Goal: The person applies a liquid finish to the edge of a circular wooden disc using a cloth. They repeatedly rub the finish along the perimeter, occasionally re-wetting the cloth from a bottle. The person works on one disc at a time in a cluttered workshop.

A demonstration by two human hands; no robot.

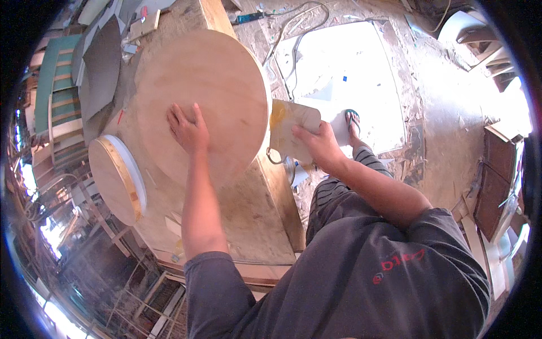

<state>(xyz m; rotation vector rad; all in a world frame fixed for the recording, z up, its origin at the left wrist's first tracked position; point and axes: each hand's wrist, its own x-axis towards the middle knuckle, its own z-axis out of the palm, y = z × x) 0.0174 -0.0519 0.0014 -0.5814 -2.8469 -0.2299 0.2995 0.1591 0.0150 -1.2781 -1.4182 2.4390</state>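
A large round wooden disc (226,73) lies flat on the wooden workbench (248,226). My left hand (190,131) rests palm down on the disc's face, its fingers spread. Beside the disc's right edge, my right hand (323,146) grips a flat tan sheet (287,127) with a yellow stain and one rounded corner. The thumb lies on top of that sheet, and the fingers go out of sight behind it. Its left end meets the rim of the disc; whether it presses there I cannot tell.
A smaller round wooden piece (116,175) with a white edge sits at the left. Grey sheets (101,79) are stacked beyond it. On the littered floor are a white panel (361,56), a blue-green power tool (248,18) and its looping cord. A dark wooden piece (492,181) stands far right.
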